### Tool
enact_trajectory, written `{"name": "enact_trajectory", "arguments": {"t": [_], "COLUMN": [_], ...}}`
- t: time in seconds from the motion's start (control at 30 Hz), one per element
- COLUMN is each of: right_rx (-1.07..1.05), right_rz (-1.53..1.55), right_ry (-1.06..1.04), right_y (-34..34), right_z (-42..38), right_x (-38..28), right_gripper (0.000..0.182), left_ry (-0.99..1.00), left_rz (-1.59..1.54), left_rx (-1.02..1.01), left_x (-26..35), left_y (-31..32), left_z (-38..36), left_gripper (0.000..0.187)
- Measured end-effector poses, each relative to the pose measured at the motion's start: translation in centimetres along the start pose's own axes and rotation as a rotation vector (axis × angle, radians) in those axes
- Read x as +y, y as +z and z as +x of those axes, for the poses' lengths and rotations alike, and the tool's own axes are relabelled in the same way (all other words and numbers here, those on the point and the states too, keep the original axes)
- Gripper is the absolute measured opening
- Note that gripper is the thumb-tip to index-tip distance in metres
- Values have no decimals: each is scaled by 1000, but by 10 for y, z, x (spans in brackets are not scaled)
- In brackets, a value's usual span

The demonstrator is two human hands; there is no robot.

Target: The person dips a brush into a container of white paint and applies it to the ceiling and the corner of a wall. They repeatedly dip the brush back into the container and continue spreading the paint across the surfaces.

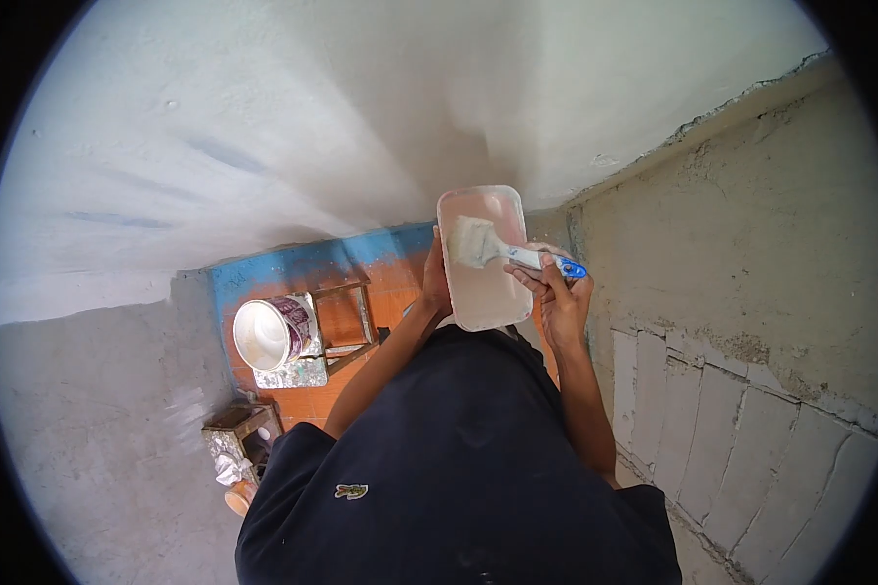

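Note:
My left hand (436, 279) grips the left side of a white rectangular plastic tub (486, 310), its fingers partly hidden behind the wall. Pale, whitish paint lies inside the tub. In my right hand (563, 297) is a paintbrush (519, 255) with a white handle and a blue end, the fingers closed round the handle. Its wide bristles (474, 242), coated in whitish paint, are over the tub's opening. Both hands are in front of my chest, close to the wall.
A partly whitened wall (380, 107) rises ahead. At left, a paint bucket (262, 334) stands on a paint-spattered stool (293, 373) over orange floor tiles (341, 320). A small wooden box-like stand (234, 421) sits near the grey wall (107, 419). Rough cement wall (741, 234) is at right.

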State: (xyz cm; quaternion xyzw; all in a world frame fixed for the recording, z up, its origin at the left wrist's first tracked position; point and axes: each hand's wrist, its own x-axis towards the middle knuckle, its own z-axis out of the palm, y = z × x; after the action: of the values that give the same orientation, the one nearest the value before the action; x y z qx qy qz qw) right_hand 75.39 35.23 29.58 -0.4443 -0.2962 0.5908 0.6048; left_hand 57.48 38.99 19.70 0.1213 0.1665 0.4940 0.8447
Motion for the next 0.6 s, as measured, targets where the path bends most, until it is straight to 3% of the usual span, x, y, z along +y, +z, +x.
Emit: {"name": "enact_trajectory", "arguments": {"t": [0.27,0.47,0.53,0.57,0.6], "right_rx": [-4,103,112,106,101], "right_rz": [-130,-152,-167,-176,-184], "right_ry": [-67,-42,-27,-14,-3], "right_y": [0,1,3,5,6], "right_z": [0,1,1,2,3], "right_x": [-2,8,7,4,2], "right_gripper": [23,29,30,30,29], "left_ry": [-21,-116,-78,-62,-64], "left_rz": [0,-377,-238,-18,-13], "left_rx": [56,-68,70,238,209], "left_x": [6,9,12,14,12], "left_y": [-14,-18,-10,-2,-8], "left_z": [-4,-2,-4,-4,-2], "left_gripper": [77,79,80,81,81]}}
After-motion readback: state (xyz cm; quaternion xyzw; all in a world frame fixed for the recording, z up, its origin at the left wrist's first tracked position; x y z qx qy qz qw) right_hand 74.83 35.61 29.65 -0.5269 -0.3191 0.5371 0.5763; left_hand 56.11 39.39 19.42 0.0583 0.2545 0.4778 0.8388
